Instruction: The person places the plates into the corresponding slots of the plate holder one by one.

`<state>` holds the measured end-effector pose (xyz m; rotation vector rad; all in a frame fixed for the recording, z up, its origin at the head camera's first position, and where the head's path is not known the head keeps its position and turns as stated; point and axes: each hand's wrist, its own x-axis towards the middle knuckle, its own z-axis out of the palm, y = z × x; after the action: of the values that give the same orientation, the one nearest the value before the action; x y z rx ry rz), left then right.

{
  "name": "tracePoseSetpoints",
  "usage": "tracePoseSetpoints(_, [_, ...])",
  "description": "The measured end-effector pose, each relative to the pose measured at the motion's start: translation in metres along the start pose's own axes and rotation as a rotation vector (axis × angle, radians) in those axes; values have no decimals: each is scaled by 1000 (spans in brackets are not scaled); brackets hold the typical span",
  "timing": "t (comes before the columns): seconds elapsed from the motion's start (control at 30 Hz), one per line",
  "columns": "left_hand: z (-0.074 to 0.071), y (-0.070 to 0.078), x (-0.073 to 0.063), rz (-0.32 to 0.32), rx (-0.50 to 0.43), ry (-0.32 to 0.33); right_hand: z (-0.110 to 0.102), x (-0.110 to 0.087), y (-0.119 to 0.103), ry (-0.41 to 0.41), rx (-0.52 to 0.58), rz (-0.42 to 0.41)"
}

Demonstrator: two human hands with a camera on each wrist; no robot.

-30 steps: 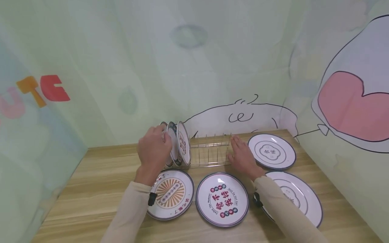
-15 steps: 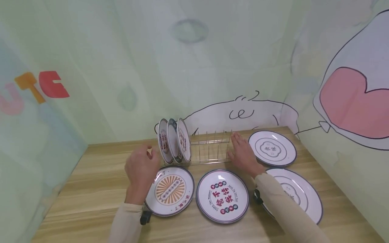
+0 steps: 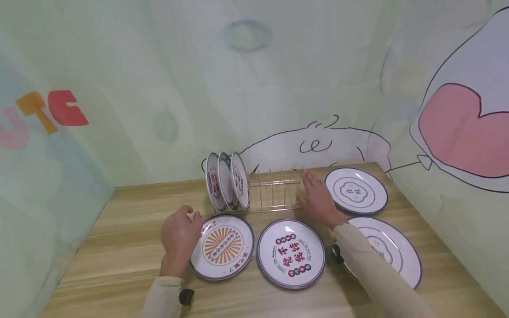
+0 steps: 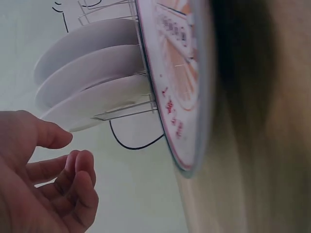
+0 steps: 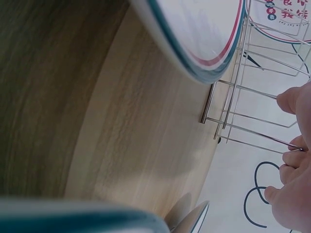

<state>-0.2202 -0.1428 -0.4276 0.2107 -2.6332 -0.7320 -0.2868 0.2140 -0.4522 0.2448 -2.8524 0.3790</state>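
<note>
Three plates [image 3: 225, 179] are kept upright and apart by the left prongs of a wire rack [image 3: 274, 208]. Its right end is gripped by the right hand [image 3: 319, 201], presumably for steadying. Beside the near-left sunburst plate [image 3: 223, 248], nothing is held by the loosely curled left hand [image 3: 179, 236].

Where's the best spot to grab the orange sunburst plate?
Probably the left rim of the sunburst plate, from the left: it lies face up, its rim raised off the table. The left hand is near that edge; another plate neighbours the right.
</note>
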Motion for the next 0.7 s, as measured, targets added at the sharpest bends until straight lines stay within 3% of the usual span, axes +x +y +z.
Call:
tracePoseSetpoints(0.27, [13,-17,-3,-53,54,-82,-3,0,-1,-7,3,-1])
tracePoseSetpoints(0.57, [17,-32,-1,-79,96,-184,-2,1,0,-7,-11,2])
tracePoseSetpoints(0.7, [16,-36,1,-92,116,-273,-2,1,0,-16,-4,8])
